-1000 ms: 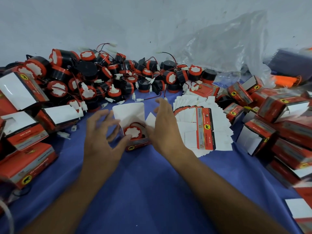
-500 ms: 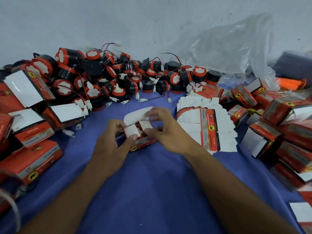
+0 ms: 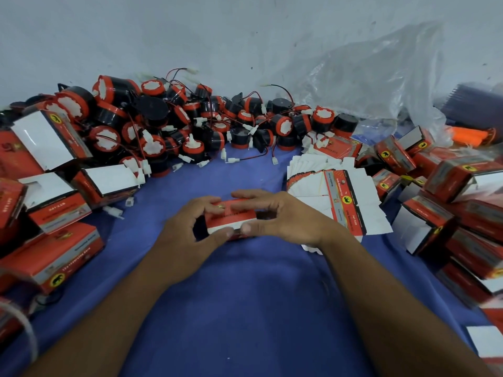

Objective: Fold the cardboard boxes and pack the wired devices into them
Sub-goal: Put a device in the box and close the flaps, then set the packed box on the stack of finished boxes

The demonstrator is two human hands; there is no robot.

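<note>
Blue cloth [image 3: 245,308] covers the work surface in the head view, running back to a pale wall [image 3: 163,36] with a crumpled clear plastic bag [image 3: 367,77] slumped against it at the right. A heap of black-and-red wired devices [image 3: 168,126] with white connectors lies along the back. Folded boxes [image 3: 54,257] crowd the left edge and more boxes [image 3: 462,180] pile up on the right, some with their white flaps still open. A fanned stack of flat box blanks [image 3: 343,202] sits just beside the right hand [image 3: 283,216]. Between that hand and the left hand [image 3: 185,235], low over the middle of the cloth, is the red box [image 3: 231,217]. Both hands grip it, fingers curled over its top and thumbs pressed on its near face. A second ago its white flaps stood open with a device showing inside; half a second ago they were being tucked. Now the top reads as shut, so this box looks packed and ready to go onto a pile, with many devices left.
</note>
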